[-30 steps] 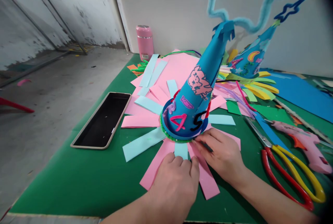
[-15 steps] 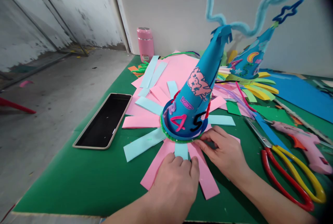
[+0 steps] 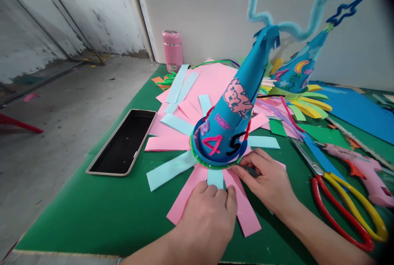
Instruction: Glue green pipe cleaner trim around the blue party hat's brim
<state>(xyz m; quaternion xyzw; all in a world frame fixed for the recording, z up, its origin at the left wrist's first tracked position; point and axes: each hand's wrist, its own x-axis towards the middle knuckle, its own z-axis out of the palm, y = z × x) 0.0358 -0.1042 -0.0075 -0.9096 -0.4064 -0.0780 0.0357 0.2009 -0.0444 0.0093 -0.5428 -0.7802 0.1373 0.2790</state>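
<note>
A blue paper cone hat point(image 3: 243, 82) stands tilted on the table, decorated with a pink cut-out, a pink "4" and a black "5". Fuzzy green trim circles its base, and pink and light-blue paper strips fan outward from it. My left hand point(image 3: 211, 211) is closed, its curled fingers over the light-blue strip point(image 3: 215, 178) at the front; its fingertips are hidden. Against the base rim, my right hand point(image 3: 266, 178) pinches with thumb and forefinger beside a pink strip point(image 3: 248, 220). A light-blue pipe cleaner point(image 3: 317, 10) rises from the hat's tip.
Scissors point(image 3: 320, 174) and a pink glue gun point(image 3: 363, 166) lie to the right. A phone point(image 3: 123, 141) rests on the left. Behind are a pink bottle point(image 3: 172, 51), a second cone hat point(image 3: 303, 65), pink paper sheets point(image 3: 212, 78) and a blue sheet point(image 3: 360, 113).
The hat's upper part and its pipe cleaner appear slightly farther right, as the view shifts a little. Both hands keep nearly the same hold.
</note>
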